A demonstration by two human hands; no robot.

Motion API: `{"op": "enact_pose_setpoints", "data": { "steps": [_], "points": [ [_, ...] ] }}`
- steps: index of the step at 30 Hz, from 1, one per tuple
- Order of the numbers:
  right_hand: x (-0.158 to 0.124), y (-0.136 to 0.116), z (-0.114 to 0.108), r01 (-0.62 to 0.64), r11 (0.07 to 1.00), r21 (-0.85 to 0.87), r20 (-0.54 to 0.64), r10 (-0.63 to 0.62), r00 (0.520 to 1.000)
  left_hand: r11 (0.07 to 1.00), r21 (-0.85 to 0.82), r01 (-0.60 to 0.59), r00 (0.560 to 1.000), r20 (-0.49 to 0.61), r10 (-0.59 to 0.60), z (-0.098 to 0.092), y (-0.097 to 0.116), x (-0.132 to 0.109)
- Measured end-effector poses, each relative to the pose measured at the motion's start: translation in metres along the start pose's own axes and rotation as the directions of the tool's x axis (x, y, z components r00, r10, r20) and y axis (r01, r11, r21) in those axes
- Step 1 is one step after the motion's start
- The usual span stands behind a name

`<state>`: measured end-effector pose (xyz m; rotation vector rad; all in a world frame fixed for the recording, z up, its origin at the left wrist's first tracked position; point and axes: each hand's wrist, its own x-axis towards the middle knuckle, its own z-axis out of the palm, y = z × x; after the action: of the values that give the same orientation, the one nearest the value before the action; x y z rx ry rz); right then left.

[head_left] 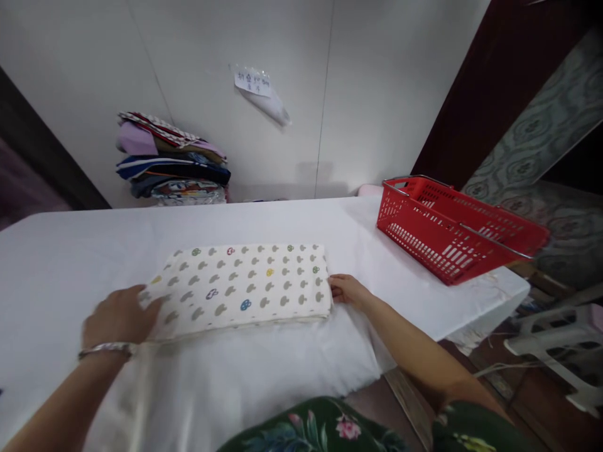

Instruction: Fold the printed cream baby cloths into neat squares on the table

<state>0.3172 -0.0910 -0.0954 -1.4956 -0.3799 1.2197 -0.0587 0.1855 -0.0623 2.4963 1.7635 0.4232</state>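
Observation:
A folded white cloth with a small mushroom print (245, 285) lies flat on the white-covered table (70, 251). My left hand (120, 317), with a metal bracelet on the wrist, rests on the cloth's left end, fingers curled over its edge. My right hand (346, 290) touches the cloth's right edge, its fingers tucked against or under the fold. Whether either hand truly grips the cloth is not clear.
A red plastic shopping basket (452, 229) sits tilted at the table's right corner. A stack of folded fabrics (172, 160) stands against the white wall behind the table. A white plastic stool (560, 345) is on the floor to the right.

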Motion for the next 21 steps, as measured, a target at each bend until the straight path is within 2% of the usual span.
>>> {"op": "enact_pose_setpoints", "data": {
  "steps": [2,3,5,6,8,10,12,15,18,21],
  "points": [
    [0.005,-0.005,0.0,0.015,0.998,0.068,0.016,-0.017,1.0,0.979,-0.064,-0.193,0.981,-0.038,0.191,0.0,0.056,-0.018],
    [0.008,-0.006,0.0,0.022,0.995,0.096,0.026,-0.025,0.999,0.935,-0.137,-0.327,0.945,-0.058,0.322,0.003,0.086,-0.029],
    [0.012,-0.007,0.003,0.029,0.988,0.152,0.036,-0.035,0.999,0.797,-0.277,-0.536,0.836,-0.045,0.547,0.01,0.147,-0.056],
    [0.014,-0.005,0.004,0.03,0.983,0.182,0.04,-0.038,0.999,0.749,-0.321,-0.58,0.794,-0.017,0.607,0.015,0.174,-0.069],
    [0.017,-0.002,0.006,0.042,0.97,0.24,0.051,-0.056,0.997,0.705,-0.371,-0.604,0.751,0.032,0.66,0.024,0.221,-0.092],
    [0.019,0.003,0.006,0.073,0.959,0.272,0.067,-0.095,0.993,0.719,-0.387,-0.577,0.746,0.107,0.657,0.032,0.254,-0.108],
    [0.021,0.006,0.006,0.096,0.96,0.264,0.079,-0.121,0.989,0.773,-0.375,-0.511,0.768,0.203,0.607,0.038,0.272,-0.114],
    [0.026,0.004,0.004,0.088,0.981,0.175,0.064,-0.101,0.993,0.84,-0.355,-0.411,0.807,0.287,0.516,0.045,0.279,-0.111],
    [0.037,-0.006,0.003,0.108,0.994,0.03,-0.053,-0.106,0.993,0.857,-0.395,-0.331,0.825,0.321,0.466,0.05,0.276,-0.106],
    [0.056,-0.017,0.004,0.128,0.991,-0.045,-0.161,-0.134,0.978,0.854,-0.449,-0.263,0.83,0.345,0.437,0.051,0.273,-0.104]
  ]
}}
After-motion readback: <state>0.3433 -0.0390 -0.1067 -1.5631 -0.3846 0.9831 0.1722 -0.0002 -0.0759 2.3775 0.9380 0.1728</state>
